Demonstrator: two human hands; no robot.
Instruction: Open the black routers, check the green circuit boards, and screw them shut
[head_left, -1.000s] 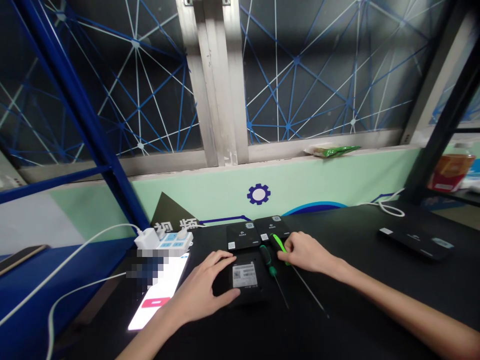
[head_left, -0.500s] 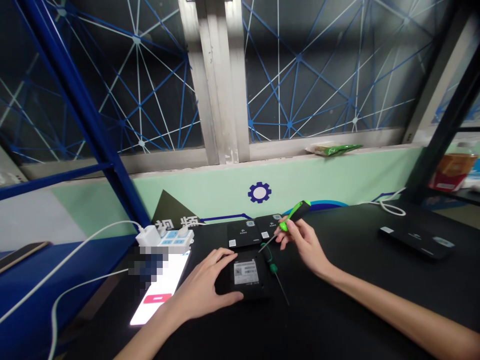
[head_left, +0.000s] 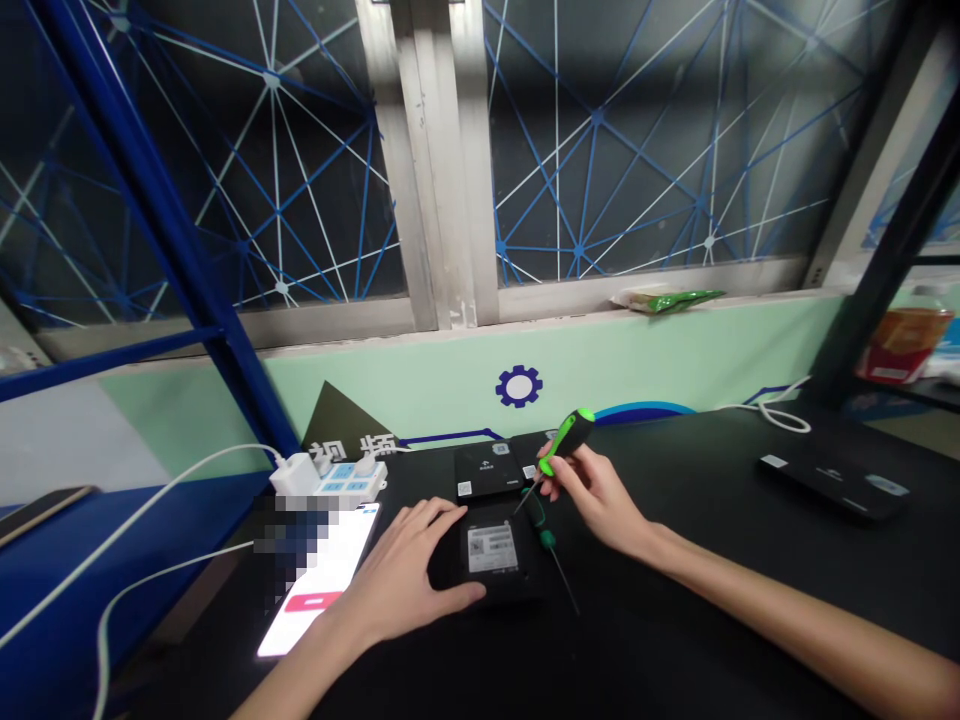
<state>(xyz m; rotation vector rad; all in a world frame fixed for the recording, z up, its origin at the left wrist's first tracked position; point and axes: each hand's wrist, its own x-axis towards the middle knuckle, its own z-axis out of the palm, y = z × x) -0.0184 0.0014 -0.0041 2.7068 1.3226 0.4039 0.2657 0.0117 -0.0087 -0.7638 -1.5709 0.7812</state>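
Note:
Flat on the black table lies a black set-top box [head_left: 491, 585] with a white printed label on its upper face. My left hand [head_left: 409, 575] spans its left side, fingers at the far edge and thumb at the near edge. My right hand [head_left: 596, 495] is closed around a green-and-black screwdriver [head_left: 568, 441]. The shaft slants down to the left, its tip at the box's far right corner; whether it sits in a screw is too small to tell. Beside the box's right edge lies a second screwdriver with a dark green handle [head_left: 547, 539].
Behind the box lie two similar black boxes, one [head_left: 486, 468] in plain sight, another [head_left: 529, 472] partly hidden by my right hand. A further black box [head_left: 832, 486] rests at the right. A lit phone [head_left: 322, 575] and a power strip [head_left: 352, 482] with white cables are on the left.
My right hand has moved left and slightly down with the screwdriver, whose handle now stands a little steeper. My left hand and the box have hardly moved.

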